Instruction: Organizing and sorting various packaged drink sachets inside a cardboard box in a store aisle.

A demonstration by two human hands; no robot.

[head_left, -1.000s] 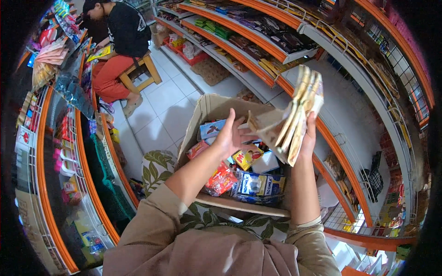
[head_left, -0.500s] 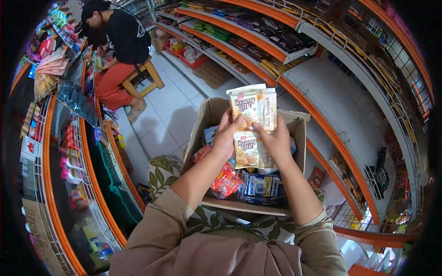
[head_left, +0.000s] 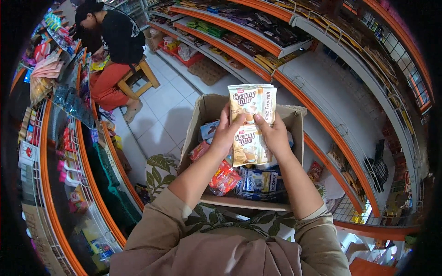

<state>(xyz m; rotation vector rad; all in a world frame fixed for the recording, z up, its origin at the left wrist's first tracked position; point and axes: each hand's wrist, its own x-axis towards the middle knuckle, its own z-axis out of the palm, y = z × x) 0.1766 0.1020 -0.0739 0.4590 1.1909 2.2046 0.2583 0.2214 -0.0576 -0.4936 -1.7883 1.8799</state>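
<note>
Both my hands hold a joined strip of cream-and-white latte drink sachets (head_left: 248,146) over an open cardboard box. My left hand (head_left: 229,131) grips the strip's left edge, its thumb pressed on the front. On the opposite edge, my right hand (head_left: 275,135) holds with its thumb also on the front; the fingers of both hands are mostly hidden behind the sachets. Inside the cardboard box (head_left: 189,138) lie red packets (head_left: 224,178) beside blue sachets (head_left: 259,181). Light-blue packs (head_left: 208,130) show partly behind my left wrist.
A leaf-patterned cloth (head_left: 161,172) lies under and around the box. Orange-edged shelves (head_left: 317,119) stand at right, others (head_left: 85,179) at left, with goods on them. Another person (head_left: 120,39) sits on a wooden stool (head_left: 146,76) at the far left, facing the left shelves.
The sachet strip has straightened and tilted slightly in my hands, which still grip both edges. A yellow packet now shows more clearly by the seated person's hands. The view has shifted a little.
</note>
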